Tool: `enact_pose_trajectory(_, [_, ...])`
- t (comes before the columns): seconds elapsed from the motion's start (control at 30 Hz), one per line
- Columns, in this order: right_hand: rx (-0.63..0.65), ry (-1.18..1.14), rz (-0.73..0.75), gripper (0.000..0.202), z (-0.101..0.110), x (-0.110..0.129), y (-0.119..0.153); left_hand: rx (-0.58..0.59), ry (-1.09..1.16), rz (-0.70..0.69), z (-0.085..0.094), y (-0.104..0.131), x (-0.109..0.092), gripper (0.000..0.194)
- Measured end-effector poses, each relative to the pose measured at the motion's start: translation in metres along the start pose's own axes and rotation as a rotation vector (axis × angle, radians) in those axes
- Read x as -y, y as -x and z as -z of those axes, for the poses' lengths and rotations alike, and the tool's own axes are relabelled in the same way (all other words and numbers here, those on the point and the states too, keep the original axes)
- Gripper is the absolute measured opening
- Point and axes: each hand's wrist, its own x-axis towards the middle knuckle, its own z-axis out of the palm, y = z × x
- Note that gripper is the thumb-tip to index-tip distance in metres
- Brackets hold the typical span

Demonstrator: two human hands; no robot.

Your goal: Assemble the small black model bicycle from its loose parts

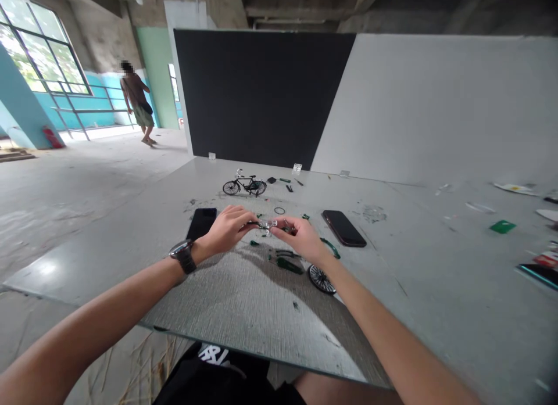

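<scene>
A small silvery part (267, 223) is between my two hands above the grey table (209, 300). My left hand (229, 226), with a watch on its wrist, pinches the part's left side. The fingertips of my right hand (300, 235) close on its right side. Dark green pieces (289, 266) lie on the table just below the hands, and a spoked black wheel (321, 279) rests beside my right forearm, partly hidden by it. A thin black ring (279, 210) lies beyond my fingers. Farther back stands a small black model bicycle (244, 185).
One phone (202, 222) lies left of my left hand, another phone (344, 228) right of my right hand. Small dark pieces (289, 188) are near the bicycle. A black and white panel (265, 97) rises behind the table. A person (138, 100) is at the far left.
</scene>
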Motion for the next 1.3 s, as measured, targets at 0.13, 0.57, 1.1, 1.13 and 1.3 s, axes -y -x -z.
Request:
enact_pose_trajectory(0.13, [0.0, 0.031, -0.004, 0.034, 0.0, -0.006, -0.002, 0.018, 0.022, 0.019, -0.001, -0.001, -0.001, 0.021])
enact_pose_trajectory(0.57, [-0.038, 0.211, 0.024, 0.028, 0.006, -0.015, -0.004, 0.015, 0.04, 0.002, -0.006, -0.002, 0.007, 0.019])
enact_pose_trajectory(1.1, [0.021, 0.743, -0.008, 0.032, 0.026, -0.036, 0.0, -0.004, 0.035, 0.025, -0.003, -0.004, 0.006, 0.018])
enact_pose_trajectory(1.13, [0.021, 0.745, -0.009, 0.032, 0.027, -0.036, 0.0, -0.002, 0.036, 0.026, -0.003, -0.004, 0.006, 0.018])
enact_pose_trajectory(1.3, [0.025, 0.753, 0.003, 0.036, 0.028, -0.033, 0.001, 0.011, 0.042, 0.032, -0.003, -0.004, 0.006, 0.02])
